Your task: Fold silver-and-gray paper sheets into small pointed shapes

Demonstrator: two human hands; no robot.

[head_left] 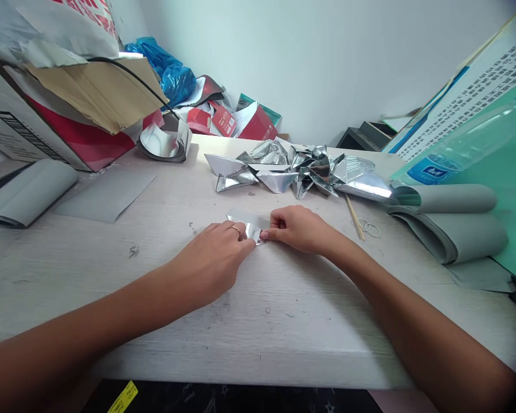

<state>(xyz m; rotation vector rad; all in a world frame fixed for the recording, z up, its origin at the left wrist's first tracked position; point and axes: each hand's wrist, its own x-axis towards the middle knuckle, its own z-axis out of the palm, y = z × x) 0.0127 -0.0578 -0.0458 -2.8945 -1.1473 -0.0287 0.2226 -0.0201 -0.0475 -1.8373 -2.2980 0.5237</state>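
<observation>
A small sheet of silver foil paper (pixel 253 230), partly folded, lies on the pale wooden table (pixel 275 332) between my hands. My left hand (pixel 217 252), with a ring on one finger, presses on its left part with the fingers bunched together. From the other side my right hand (pixel 296 229) pinches the right edge between thumb and curled fingers. The fingers cover much of the sheet, so its exact folds are hidden. Just beyond sits a heap of folded silver foil shapes (pixel 313 172).
Curled stacks of grey-backed sheets lie at the right (pixel 464 229) and left (pixel 38 189), near a flat grey sheet (pixel 107 195). A thin wooden stick (pixel 355 218) and a rubber band (pixel 372 228) are at right. A carton (pixel 64 126) and a plastic bottle (pixel 464 143) flank the table.
</observation>
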